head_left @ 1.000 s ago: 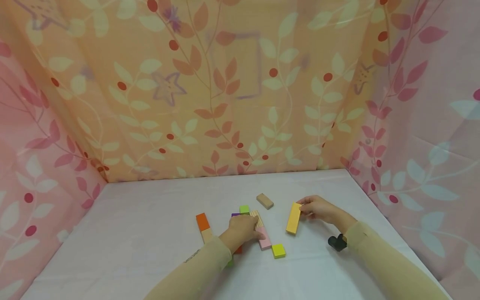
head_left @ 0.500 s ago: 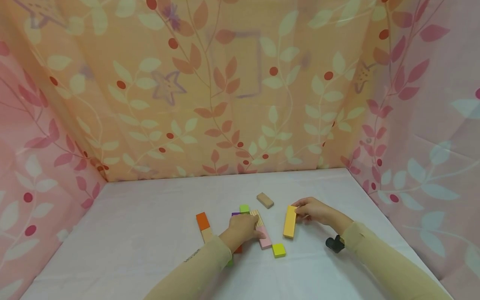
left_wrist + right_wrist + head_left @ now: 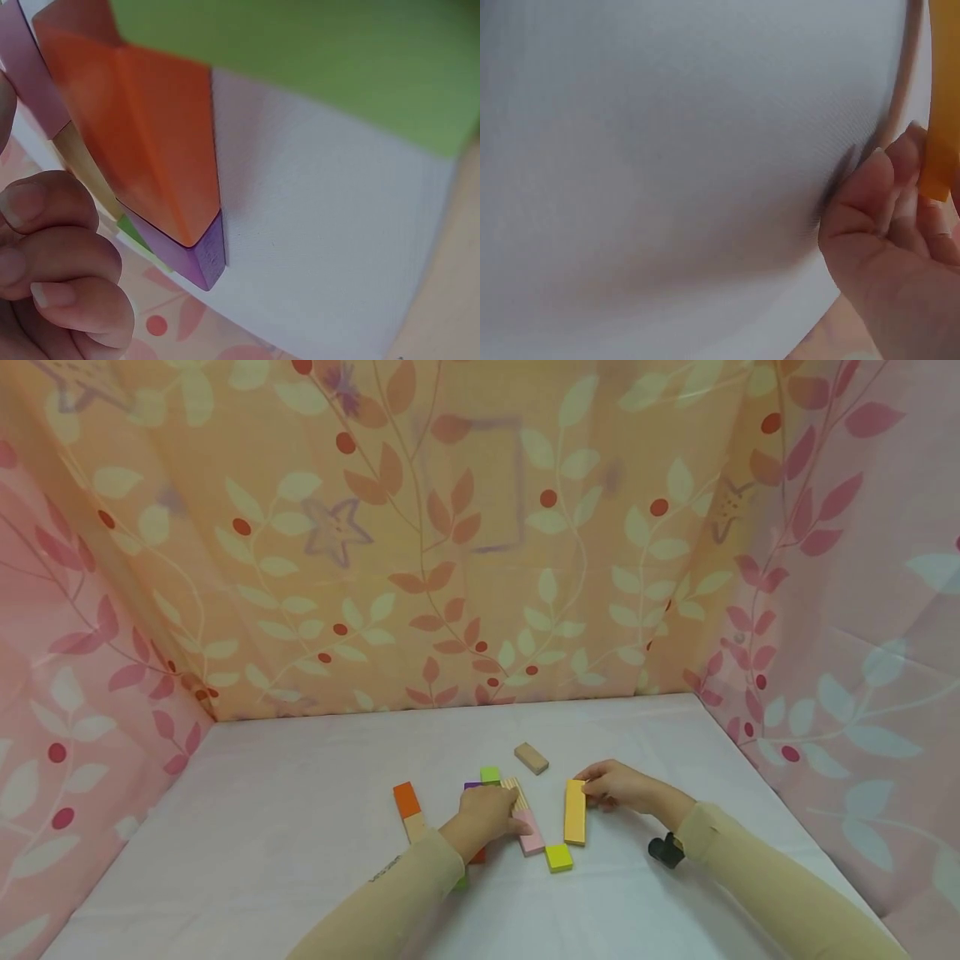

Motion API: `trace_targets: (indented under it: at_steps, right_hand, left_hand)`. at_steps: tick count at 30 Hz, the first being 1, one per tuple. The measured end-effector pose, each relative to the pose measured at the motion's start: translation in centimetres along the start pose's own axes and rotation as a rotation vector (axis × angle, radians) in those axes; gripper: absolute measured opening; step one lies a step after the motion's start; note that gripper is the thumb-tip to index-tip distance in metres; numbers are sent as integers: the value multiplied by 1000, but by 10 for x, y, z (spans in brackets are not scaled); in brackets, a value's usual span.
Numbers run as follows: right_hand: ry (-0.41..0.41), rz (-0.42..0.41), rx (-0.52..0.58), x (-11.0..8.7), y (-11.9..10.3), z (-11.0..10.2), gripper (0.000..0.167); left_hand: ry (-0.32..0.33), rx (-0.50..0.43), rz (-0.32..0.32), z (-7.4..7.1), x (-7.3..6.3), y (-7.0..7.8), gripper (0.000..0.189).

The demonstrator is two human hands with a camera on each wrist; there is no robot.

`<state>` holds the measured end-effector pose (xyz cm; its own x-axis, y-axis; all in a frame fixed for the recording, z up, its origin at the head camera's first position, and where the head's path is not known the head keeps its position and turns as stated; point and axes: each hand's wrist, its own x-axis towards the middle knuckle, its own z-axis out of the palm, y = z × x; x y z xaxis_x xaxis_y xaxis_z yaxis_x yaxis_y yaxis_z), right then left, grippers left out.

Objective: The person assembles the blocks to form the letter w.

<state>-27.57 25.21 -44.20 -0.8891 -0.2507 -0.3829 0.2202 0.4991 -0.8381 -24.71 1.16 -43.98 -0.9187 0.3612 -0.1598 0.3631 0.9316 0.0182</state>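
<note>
My right hand (image 3: 626, 789) pinches a long yellow-orange block (image 3: 574, 812) near its far end. In the right wrist view, the same block (image 3: 945, 97) lies at the right edge beside the curled fingers. My left hand (image 3: 480, 817) is at a row made of a pink block (image 3: 531, 839) and a ribbed wooden block (image 3: 517, 793), thumb at the pink one. Its fingers are curled in the left wrist view; whether they grip anything is unclear. Under that wrist lie an orange-red block (image 3: 150, 127), a purple block (image 3: 199, 259) and a green block (image 3: 315, 60).
A small yellow block (image 3: 558, 858) lies by the near end of the pink one. Behind are a plain wooden block (image 3: 531, 758) and a light green block (image 3: 490, 775). To the left lies an orange block (image 3: 406, 799) with a wooden one (image 3: 416, 828). Patterned cloth borders the white table (image 3: 300, 827).
My right hand has moved left with the yellow-orange block, which has turned straighter and come closer to the pink block. My left hand has stayed in place.
</note>
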Motion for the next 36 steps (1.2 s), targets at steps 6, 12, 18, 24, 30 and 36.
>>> trace_targets:
  at_steps: [6,12,18,24,30,36]
  right_hand:
    - [17,-21,-145,2,4,6,33]
    - [62,4,-215,4,5,11,37]
    - [57,-1,-230,2,2,13,35]
    - [47,-17,-230,-1,1,13,34]
    - [18,-33,-260,0,-2,9,35]
    - [-3,-123,-286,19,-8,-7,47]
  left_hand:
    - [-3,-3,2,-3,-2,0,58]
    - [-21,0,-8,-3,-2,1,59]
    - [-45,1,-17,-6,-3,2,65]
    - [-35,-14,-14,-5,-3,1,65]
    - [-6,-27,3,-6,-3,0,54]
    - [-19,-40,7,-5,-3,0,51]
